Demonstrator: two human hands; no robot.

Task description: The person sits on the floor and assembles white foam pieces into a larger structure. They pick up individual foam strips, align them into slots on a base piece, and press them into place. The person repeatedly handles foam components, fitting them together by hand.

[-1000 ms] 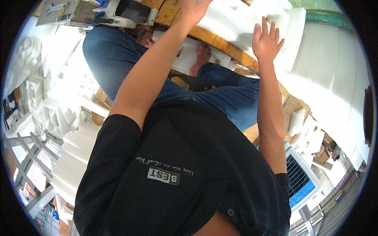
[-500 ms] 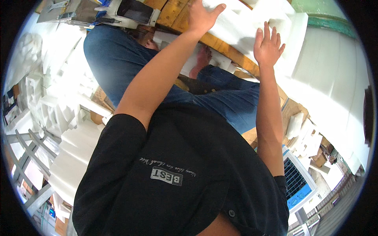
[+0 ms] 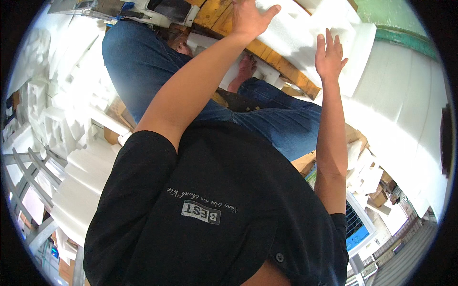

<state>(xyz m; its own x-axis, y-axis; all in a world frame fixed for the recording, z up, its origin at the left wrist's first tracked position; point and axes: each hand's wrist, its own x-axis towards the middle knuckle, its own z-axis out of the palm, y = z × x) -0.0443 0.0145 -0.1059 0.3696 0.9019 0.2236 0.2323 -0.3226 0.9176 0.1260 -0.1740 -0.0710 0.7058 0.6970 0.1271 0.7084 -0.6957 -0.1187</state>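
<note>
A white foam piece [image 3: 296, 45] with raised and sunken parts lies on a worn yellow wooden bench [image 3: 272, 57]. Over its near left edge rests my left hand [image 3: 250, 20], thumb stretched out to the right; the top of the picture cuts off its fingertips. Farther right, my right hand [image 3: 329, 58] is spread on or just above the foam, fingers straight and pointing away from me. Neither hand grips anything that I can see. Whether the right palm presses on the foam I cannot tell.
At the upper left stands a grey device with a dark panel [image 3: 169, 8]. White foam offcuts [image 3: 52, 114] pile up at the left. A blue and white box fan [image 3: 358, 224] is at my lower right. Long white foam sheets [image 3: 396, 105] fill the right side.
Both hands sit slightly farther right in the picture, still spread over the foam. The whole view has shifted a little; nothing was taken hold of.
</note>
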